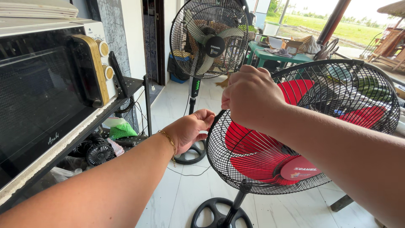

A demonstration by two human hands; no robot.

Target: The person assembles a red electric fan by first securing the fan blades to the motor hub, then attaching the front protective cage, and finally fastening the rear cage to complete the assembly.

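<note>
A standing fan with red blades point(253, 164) and a black wire grille point(236, 169) tilts toward me on its black round base point(219, 215). My left hand point(190, 131), with a gold bracelet at the wrist, grips the grille's left rim. At the rim's top edge, my right hand point(251, 97) is closed, its fingers pinching something small that I cannot make out.
A second black standing fan point(209, 40) with pale blades stands behind on the white tiled floor. At left a black and white oven point(46, 84) sits on a dark metal shelf point(126, 86), with small fan parts beneath. A green table point(274, 57) with clutter stands at the back.
</note>
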